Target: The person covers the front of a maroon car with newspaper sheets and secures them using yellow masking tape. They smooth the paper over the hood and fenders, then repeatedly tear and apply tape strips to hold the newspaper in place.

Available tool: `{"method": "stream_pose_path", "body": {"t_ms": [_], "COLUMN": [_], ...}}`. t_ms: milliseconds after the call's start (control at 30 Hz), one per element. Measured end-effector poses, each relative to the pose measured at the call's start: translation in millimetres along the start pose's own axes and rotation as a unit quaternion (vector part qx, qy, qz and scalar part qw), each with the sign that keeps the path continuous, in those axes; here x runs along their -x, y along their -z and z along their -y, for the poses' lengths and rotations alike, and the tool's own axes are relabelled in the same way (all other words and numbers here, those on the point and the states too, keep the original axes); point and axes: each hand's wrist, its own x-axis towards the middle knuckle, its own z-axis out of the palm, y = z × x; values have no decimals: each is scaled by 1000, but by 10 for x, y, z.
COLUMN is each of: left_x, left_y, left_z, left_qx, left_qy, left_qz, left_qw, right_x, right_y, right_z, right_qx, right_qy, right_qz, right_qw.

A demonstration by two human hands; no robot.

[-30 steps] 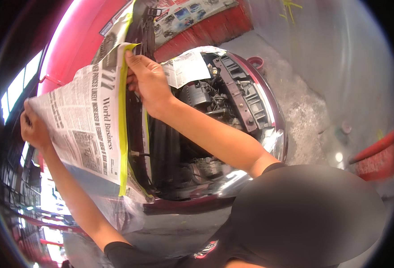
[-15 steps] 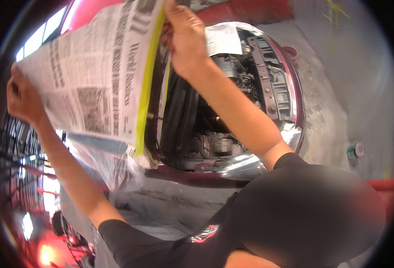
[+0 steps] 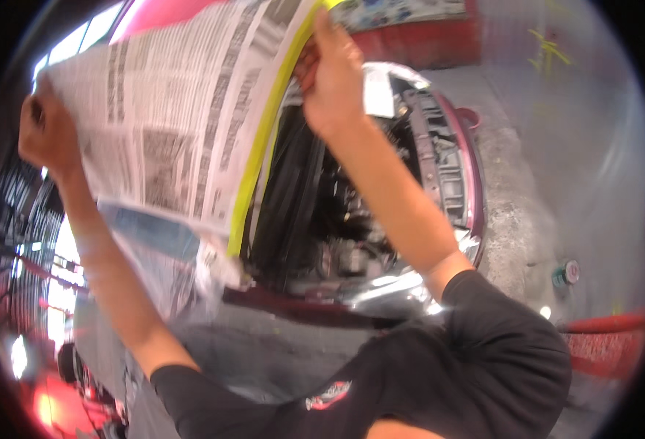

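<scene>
A sheet of newspaper [image 3: 180, 102] is stretched taut between my raised hands, with a strip of yellow masking tape [image 3: 258, 172] along its right edge. My left hand [image 3: 50, 135] is closed on the sheet's left edge. Up at the taped edge, my right hand [image 3: 337, 80] pinches the newspaper; its fingertips are partly hidden. The sheet hangs over the windshield side of a dark red car, whose open engine bay [image 3: 337, 197] lies to the right, below my right forearm. Thin see-through plastic sheeting [image 3: 165, 274] drapes beneath the newspaper's lower edge.
A white paper [image 3: 378, 94] lies at the far side of the engine bay. On the floor to the right stands a small green can [image 3: 567, 273]. A red beam [image 3: 417, 45] crosses the back, and another red piece [image 3: 608, 322] is at the lower right.
Both hands have moved a little to the right with the newspaper, the left one slightly lower on the sheet's side. The view has shifted too. Both hands keep their hold.
</scene>
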Motion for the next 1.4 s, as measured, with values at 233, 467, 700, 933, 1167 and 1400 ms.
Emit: {"method": "stream_pose_path", "body": {"t_ms": [233,467,700,933,1167,1400], "left_x": [-97,-39,-104,-111,-77,-60], "left_y": [81,108,114,125,73,46], "left_z": [97,-62,50,107,176,181], "left_qx": [67,86,69,33,46,32], "left_qy": [62,88,39,26,28,31], "left_qz": [25,40,35,27,35,35], "left_qw": [995,992,996,999,998,998], "right_x": [15,12,-40,-77,-133,-326], "right_y": [-127,-103,-104,-102,-1,113], "right_z": [-83,-15,40,158,129,20], "right_qx": [-35,-32,3,88,132,122], "right_qy": [-77,-82,-121,-212,-273,-300], "right_qz": [3,5,-11,-17,-8,-2], "right_qw": [996,996,993,973,953,946]}}
